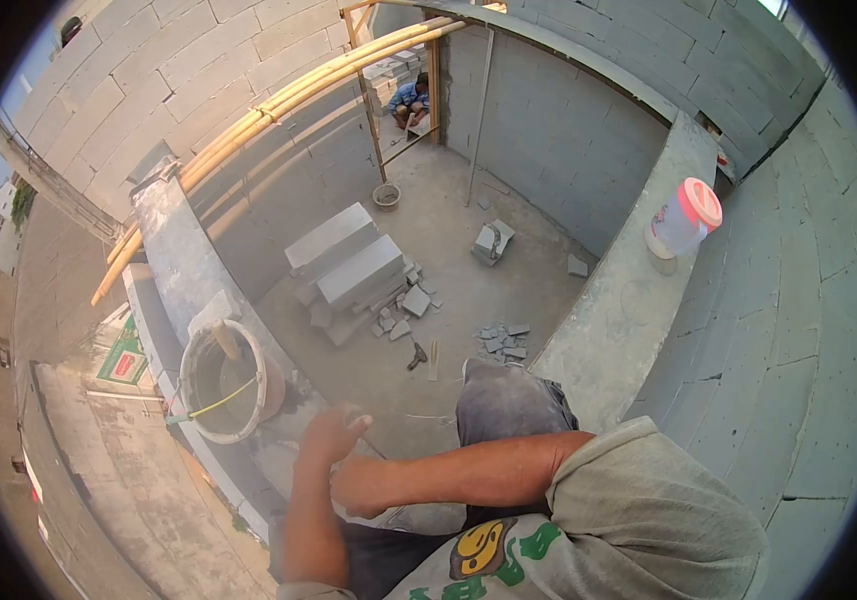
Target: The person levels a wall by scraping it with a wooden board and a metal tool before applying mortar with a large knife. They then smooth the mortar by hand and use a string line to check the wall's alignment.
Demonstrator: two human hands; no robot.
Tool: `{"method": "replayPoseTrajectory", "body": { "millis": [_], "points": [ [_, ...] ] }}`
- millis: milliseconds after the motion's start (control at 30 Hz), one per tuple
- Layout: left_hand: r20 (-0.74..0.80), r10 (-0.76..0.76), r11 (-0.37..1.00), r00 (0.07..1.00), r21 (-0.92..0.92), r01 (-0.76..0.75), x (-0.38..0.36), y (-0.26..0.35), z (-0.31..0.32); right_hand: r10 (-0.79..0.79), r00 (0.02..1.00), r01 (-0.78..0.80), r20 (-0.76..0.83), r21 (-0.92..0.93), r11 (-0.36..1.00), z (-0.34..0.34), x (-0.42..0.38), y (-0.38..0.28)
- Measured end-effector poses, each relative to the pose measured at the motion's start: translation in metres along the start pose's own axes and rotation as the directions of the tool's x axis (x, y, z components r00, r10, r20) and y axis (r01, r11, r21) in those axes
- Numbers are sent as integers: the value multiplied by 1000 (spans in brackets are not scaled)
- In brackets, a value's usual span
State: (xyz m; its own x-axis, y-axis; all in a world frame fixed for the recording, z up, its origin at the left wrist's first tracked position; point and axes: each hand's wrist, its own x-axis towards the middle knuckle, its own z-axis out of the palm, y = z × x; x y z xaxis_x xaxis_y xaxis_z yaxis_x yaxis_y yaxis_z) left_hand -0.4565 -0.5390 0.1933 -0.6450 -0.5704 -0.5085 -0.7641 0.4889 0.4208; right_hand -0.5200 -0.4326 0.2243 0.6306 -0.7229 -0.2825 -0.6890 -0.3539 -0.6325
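My left hand (332, 434) is raised over the wall ledge with its fingers curled in. Just below it, close to the left wrist, my right hand (360, 486) is closed, its fingertips turned out of sight. Whatever either hand holds is too small or hidden to make out. A mortar bucket (272, 388) stands on the ledge (173, 235) beyond my left hand, with a greenish-yellow handle across its mouth. A trowel-like tool (227, 342) with a thick handle leans at the bucket's far rim.
Down on the floor lie stacked grey blocks (360, 270), broken pieces (504, 341) and a drill-like tool (416, 356). A pink-lidded jug (678, 222) stands on the right ledge. Bamboo poles (283, 100) span the left wall. A person (409, 104) crouches in the far doorway.
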Motion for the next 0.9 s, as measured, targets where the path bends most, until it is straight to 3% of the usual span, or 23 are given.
{"method": "replayPoseTrajectory", "body": {
  "millis": [67, 167, 367, 700, 900],
  "points": [
    [49, 47, 997, 998, -66, -44, 5, 10, 3, 37, 998, -35, -49, 26, 999, -12, -13, 4],
    [-30, 84, 993, 996, -77, -86, 8, 22, 6, 34, 997, -35, -64, -8, 999, -11, -20, 9],
    [1, 161, 986, 987, -53, -161, 16, 30, 7, 62, 992, -61, -108, 7, 998, -7, -29, 11],
    [-1, 151, 988, 988, -40, -151, 18, 14, 11, 57, 998, -57, -19, -44, 997, -5, -18, 3],
    [-24, 133, 990, 991, -49, -134, 12, 13, 7, 63, 995, -61, -75, 18, 998, -6, -18, 1]
  ]
}}
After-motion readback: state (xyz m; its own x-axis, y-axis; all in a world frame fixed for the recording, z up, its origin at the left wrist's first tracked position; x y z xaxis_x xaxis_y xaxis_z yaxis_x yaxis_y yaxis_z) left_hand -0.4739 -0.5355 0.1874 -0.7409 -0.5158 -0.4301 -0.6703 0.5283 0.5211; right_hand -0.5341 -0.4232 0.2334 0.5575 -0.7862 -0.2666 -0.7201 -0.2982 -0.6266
